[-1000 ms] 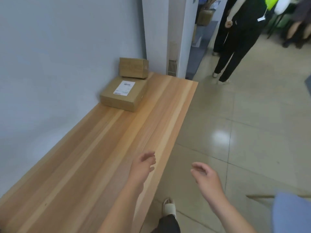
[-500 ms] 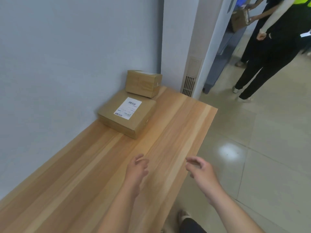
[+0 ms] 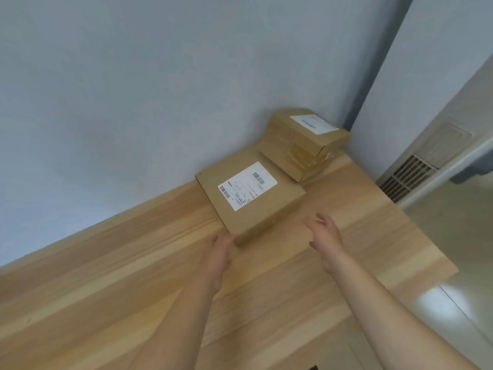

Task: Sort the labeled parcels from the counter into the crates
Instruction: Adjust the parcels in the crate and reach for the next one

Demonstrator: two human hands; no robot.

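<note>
The left hand (image 3: 220, 252) is touching the near corner of the flat parcel (image 3: 250, 198); the right hand (image 3: 324, 233) is hovering at its four o'clock, fingers loosely spread.

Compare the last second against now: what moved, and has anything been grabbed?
Both hands moved forward over the counter to the flat parcel. The left hand now sits at its near corner, fingers straight and seemingly touching it. The right hand hovers open off its right side, apart from it. Nothing is gripped yet. The flat parcel and the smaller parcel behind it stayed put by the wall.
</note>
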